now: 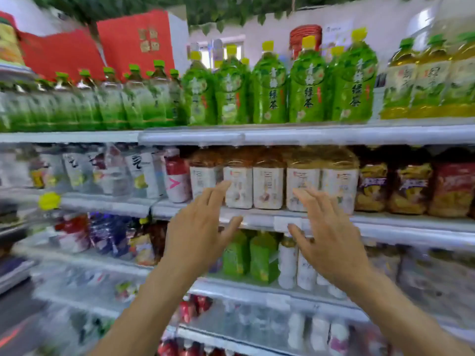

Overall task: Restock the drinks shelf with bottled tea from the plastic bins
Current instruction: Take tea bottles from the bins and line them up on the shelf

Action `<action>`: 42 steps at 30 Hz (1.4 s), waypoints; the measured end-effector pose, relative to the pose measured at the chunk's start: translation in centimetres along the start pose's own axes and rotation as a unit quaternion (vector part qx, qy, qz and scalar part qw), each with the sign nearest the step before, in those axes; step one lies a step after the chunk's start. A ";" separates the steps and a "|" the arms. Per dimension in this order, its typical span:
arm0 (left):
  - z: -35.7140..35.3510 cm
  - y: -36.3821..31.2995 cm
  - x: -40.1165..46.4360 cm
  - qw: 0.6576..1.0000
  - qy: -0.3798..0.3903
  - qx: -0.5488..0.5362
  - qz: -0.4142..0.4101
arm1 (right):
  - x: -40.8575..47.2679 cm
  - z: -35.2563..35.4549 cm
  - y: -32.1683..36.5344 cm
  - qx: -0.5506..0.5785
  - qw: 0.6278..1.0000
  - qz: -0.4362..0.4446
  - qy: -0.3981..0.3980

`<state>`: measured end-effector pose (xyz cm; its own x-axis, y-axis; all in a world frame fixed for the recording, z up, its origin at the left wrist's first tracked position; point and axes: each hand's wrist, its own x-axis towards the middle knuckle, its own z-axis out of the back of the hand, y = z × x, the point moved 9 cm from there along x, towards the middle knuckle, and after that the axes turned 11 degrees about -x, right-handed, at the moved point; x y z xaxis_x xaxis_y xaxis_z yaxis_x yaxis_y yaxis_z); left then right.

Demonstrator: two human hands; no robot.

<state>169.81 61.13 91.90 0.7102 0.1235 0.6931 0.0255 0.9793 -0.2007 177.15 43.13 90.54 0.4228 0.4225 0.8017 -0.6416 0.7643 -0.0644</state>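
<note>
Two hands reach forward toward the shelf, both empty with fingers spread and straight. The left hand has its fingertips just in front of a white-labelled tea bottle; whether they touch is unclear. The right hand hovers in front of another tea bottle to the right in the same row. The row stands on the middle shelf, far of both hands. Green bottles line the shelf above.

Both hands spread before shelved tea bottles
</note>
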 end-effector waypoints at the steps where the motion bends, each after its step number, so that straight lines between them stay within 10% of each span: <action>1: 1.1 3.3 -2.1 1.000 0.014 0.017 0.016 | -0.4 -1.2 3.3 0.012 1.000 0.009 0.008; 15: 9.7 38.1 -22.4 0.960 0.170 0.101 0.198 | -2.9 -18.8 42.1 0.109 0.954 0.092 0.265; 24: 7.8 59.3 -28.4 0.919 0.205 0.026 0.335 | -2.7 -33.3 55.1 0.135 0.923 0.099 0.347; 42: -7.6 100.4 -41.6 0.745 0.323 -0.148 0.565 | -9.1 -64.6 76.0 0.232 0.746 -0.137 0.609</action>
<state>148.18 153.05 37.64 0.5843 0.6454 -0.4919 -0.7586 0.2192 -0.6136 165.88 128.81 39.95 0.6655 0.6264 -0.4058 -0.4566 0.7718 0.4425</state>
